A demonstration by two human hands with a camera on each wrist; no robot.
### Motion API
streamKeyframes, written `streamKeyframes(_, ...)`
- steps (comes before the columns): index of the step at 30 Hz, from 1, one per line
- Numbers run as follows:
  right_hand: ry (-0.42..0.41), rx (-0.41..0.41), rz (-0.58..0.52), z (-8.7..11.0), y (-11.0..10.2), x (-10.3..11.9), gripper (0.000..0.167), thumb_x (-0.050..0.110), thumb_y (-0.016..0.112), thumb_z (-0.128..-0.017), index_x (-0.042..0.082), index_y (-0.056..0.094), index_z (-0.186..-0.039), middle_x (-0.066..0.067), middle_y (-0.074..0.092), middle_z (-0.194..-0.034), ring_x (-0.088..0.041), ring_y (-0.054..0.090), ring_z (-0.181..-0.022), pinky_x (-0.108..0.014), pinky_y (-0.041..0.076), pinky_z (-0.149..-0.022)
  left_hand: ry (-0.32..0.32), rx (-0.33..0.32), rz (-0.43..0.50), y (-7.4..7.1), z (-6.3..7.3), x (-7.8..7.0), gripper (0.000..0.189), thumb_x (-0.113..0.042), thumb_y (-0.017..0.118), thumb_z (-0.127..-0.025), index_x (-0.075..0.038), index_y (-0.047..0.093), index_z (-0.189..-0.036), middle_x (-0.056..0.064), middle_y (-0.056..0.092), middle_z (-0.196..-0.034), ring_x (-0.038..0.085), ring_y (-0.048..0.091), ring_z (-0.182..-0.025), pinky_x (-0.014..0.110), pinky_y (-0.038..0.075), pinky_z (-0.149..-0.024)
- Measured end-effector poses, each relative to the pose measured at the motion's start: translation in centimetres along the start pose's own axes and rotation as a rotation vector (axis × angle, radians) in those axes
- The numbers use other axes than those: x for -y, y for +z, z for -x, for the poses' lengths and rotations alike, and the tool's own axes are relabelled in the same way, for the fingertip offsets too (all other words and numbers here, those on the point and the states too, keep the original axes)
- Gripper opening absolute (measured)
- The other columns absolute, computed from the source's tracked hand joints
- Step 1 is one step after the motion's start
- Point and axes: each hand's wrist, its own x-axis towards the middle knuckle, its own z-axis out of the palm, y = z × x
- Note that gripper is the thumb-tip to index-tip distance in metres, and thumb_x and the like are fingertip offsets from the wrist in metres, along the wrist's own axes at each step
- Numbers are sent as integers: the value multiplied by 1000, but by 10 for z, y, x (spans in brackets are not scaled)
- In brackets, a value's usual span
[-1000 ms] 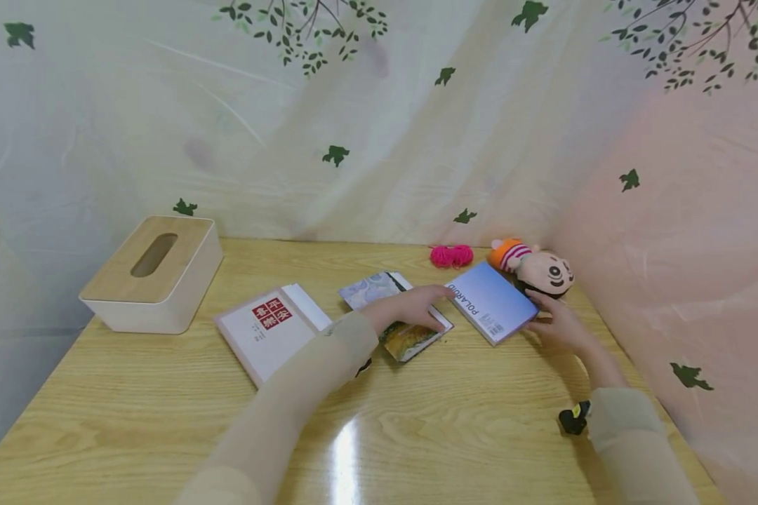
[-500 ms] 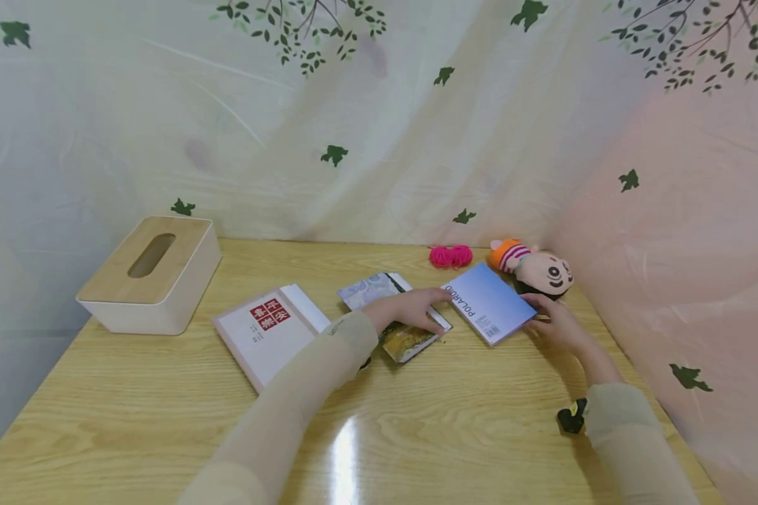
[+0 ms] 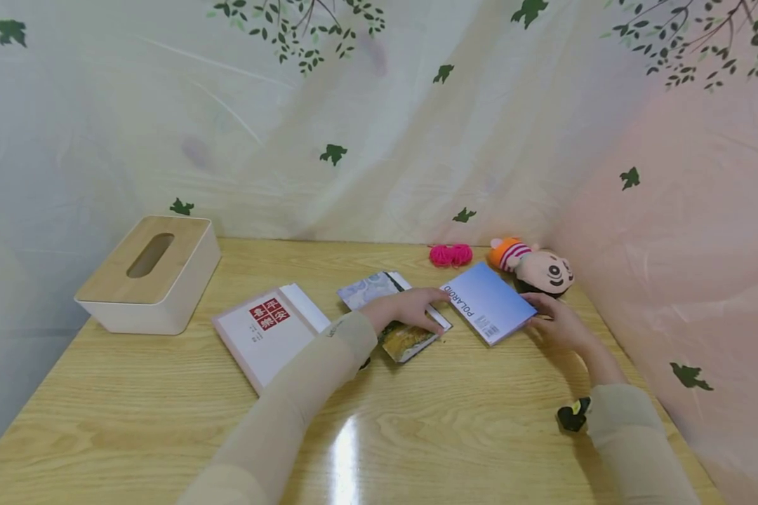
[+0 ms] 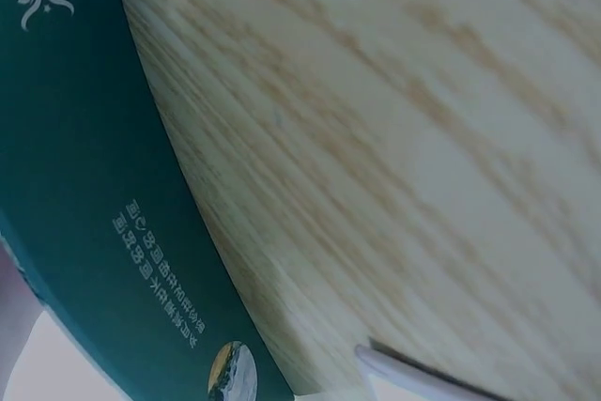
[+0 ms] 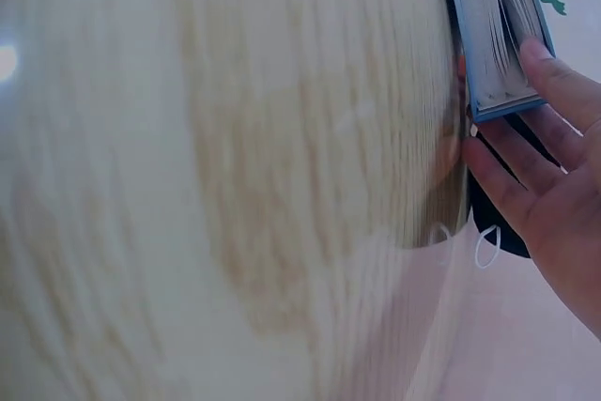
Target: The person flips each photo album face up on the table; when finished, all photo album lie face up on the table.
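A blue book (image 3: 491, 300) lettered POLAROID lies on the table right of centre. My right hand (image 3: 559, 320) grips its right corner; in the right wrist view the thumb (image 5: 554, 70) rests on the page edge and the fingers reach round the corner. The left hand (image 3: 407, 308) stretches over a book with a painted cover (image 3: 410, 340), fingers straight, index fingertip right at the blue book's left edge. A dark green cover (image 4: 103, 176) with white lettering fills the left of the left wrist view.
Left of the painted book lies a pale book (image 3: 278, 333) with red characters, partly under the left sleeve. A tissue box (image 3: 145, 280) with a wooden lid stands at back left. Pink yarn (image 3: 451, 255) and a plush doll (image 3: 540, 266) lie along the back right.
The blue book has shifted very slightly left, with the right hand following it. The left hand stays almost where it was.
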Motion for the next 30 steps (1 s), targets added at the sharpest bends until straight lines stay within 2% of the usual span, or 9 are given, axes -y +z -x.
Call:
streamKeyframes(4, 48, 4, -59, 1, -3, 4, 46, 3, 62, -90, -8, 47, -131, -29, 52, -127, 7, 48, -105, -8, 39, -87, -2, -5, 17, 0, 1, -1, 76, -41, 69, -85, -14, 34, -147, 2, 30, -153, 19, 25, -142, 29, 22, -115)
streamKeyframes(5, 56, 4, -64, 1, -4, 5, 46, 4, 62, -90, -9, 46, -132, -30, 51, -128, 1, 50, -107, -7, 38, -87, -3, -5, 22, 0, 1, -1, 75, -41, 69, -85, -14, 35, -146, 2, 30, -153, 19, 26, -142, 29, 22, -115)
streamKeyframes(8, 78, -4, -66, 3, -6, 11, 47, 8, 61, -91, -7, 46, -133, -29, 50, -130, 7, 49, -105, -5, 38, -85, -4, -7, 33, 1, 0, -1, 72, -40, 69, -85, -15, 38, -145, 2, 31, -153, 19, 26, -141, 30, 22, -115)
streamKeyframes(11, 80, -23, -73, 3, -7, 16, 47, 9, 62, -91, -6, 47, -133, -27, 51, -130, 4, 51, -103, -6, 41, -82, -8, -5, 40, 2, 0, 0, 72, -40, 68, -85, -15, 38, -145, 2, 32, -153, 19, 26, -141, 30, 22, -115)
streamKeyframes(12, 82, -25, -77, 2, -8, 17, 47, 10, 62, -91, -5, 48, -133, -26, 50, -130, 7, 49, -101, -6, 42, -82, -11, -5, 42, 2, 0, 0, 72, -40, 68, -85, -15, 37, -145, 2, 32, -153, 19, 26, -141, 30, 22, -115)
streamKeyframes(16, 108, -11, -81, 0, -9, 19, 48, 13, 63, -91, -2, 47, -134, -24, 49, -132, -6, 53, -103, -8, 45, -80, -30, -1, 51, 2, 2, 0, 76, -42, 68, -85, -17, 34, -147, 1, 30, -153, 18, 26, -141, 30, 22, -115)
streamKeyframes(19, 108, -4, -82, -1, -10, 21, 48, 14, 64, -90, -1, 48, -133, -22, 49, -132, 0, 52, -101, -10, 46, -79, -35, -1, 55, 2, 3, 1, 79, -44, 68, -84, -18, 31, -149, 1, 29, -154, 19, 25, -142, 31, 23, -115)
streamKeyframes(25, 15, -13, -155, -1, -12, 29, 43, 6, 64, -89, -4, 52, -129, -16, 53, -128, 10, 53, -99, -10, 47, -80, -36, -13, 64, 4, 3, 3, 85, -46, 69, -82, -22, 25, -151, 2, 28, -154, 19, 26, -141, 31, 25, -114)
streamKeyframes(30, -104, -25, -121, -6, -18, 35, 36, 1, 64, -87, -4, 59, -123, -20, 54, -128, 11, 51, -106, -6, 43, -85, -34, -38, 90, 4, 4, 2, 87, -43, 71, -82, -23, 22, -151, 1, 28, -154, 19, 26, -141, 32, 25, -114)
